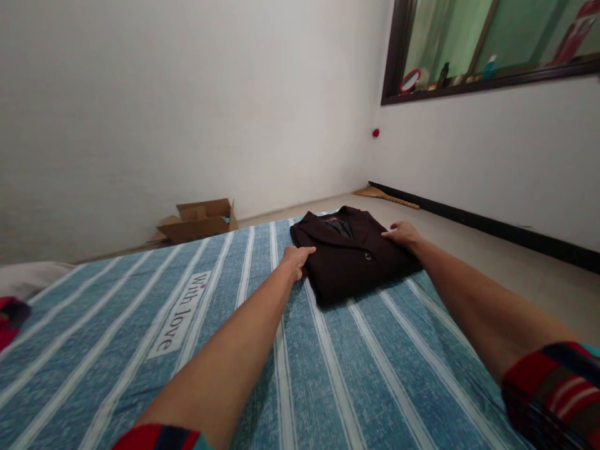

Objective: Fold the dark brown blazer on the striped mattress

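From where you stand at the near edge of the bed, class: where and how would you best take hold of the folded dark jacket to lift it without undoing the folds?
Grip the folded jacket at its two opposite side edges, coming in from left and right, roughly where the left hand and right hand already sit. It lies as a flat, squared stack on the striped bedsheet, so sliding fingers underneath both sides should probably keep the layers together.

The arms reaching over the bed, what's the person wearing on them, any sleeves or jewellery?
Both forearms are bare, with no watch, ring or bracelet visible on the left hand or right hand. Short sleeves show at the frame's bottom, striped red and dark with thin pale lines and a teal edge.
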{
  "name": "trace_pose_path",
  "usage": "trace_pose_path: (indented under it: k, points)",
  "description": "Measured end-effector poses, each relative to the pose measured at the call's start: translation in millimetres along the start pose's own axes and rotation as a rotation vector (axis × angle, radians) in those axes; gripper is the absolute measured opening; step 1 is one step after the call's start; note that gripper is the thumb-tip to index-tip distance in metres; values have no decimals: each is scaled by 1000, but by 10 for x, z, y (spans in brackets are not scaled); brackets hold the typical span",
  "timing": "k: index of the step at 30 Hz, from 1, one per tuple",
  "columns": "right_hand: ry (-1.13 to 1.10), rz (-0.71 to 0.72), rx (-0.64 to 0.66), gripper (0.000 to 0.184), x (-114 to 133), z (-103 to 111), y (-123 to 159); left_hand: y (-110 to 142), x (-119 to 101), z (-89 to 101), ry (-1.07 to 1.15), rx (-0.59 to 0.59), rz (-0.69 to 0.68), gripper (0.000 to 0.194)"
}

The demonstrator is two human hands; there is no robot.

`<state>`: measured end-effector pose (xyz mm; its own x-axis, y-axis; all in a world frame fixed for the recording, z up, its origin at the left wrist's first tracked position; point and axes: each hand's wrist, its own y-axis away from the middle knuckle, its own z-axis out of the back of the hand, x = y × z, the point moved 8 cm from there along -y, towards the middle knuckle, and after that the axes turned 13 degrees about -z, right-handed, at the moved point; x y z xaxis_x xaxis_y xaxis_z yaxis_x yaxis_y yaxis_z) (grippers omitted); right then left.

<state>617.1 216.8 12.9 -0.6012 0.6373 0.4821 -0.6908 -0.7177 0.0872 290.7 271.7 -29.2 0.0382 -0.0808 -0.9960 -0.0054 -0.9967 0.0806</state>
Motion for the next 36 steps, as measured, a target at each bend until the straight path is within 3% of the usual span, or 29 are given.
trace_pose_path:
  k: [8, 13, 20, 25, 28, 31, 34, 36]
  points:
    - [119, 133, -145, 37, 296, 153, 93, 260, 10, -118, -107, 99, 71, 21]
    - [198, 126, -129, 25, 237, 55, 182, 315, 36, -117, -87, 61, 49, 23]
    - [245, 112, -151, 31, 237, 105, 243, 369, 53, -90, -121, 1, -38, 31]
    - [280, 32, -141, 29, 208, 134, 429, 434, -62, -13, -217, -38, -111, 28]
    - [256, 152, -171, 37, 440, 193, 670, 548, -207, 78, -312, -88, -196, 34]
    - [226, 343, -133, 42, 679, 102, 964, 772, -376, 78, -495, -79, -381, 51]
    - [223, 399, -45, 52, 698, -124, 1143, 1065, -451, -78, -707, 38, -622, 55]
    - [229, 365, -2, 61, 629, -259, 1169, 1202, -350, -223, -864, 194, -679, 48]
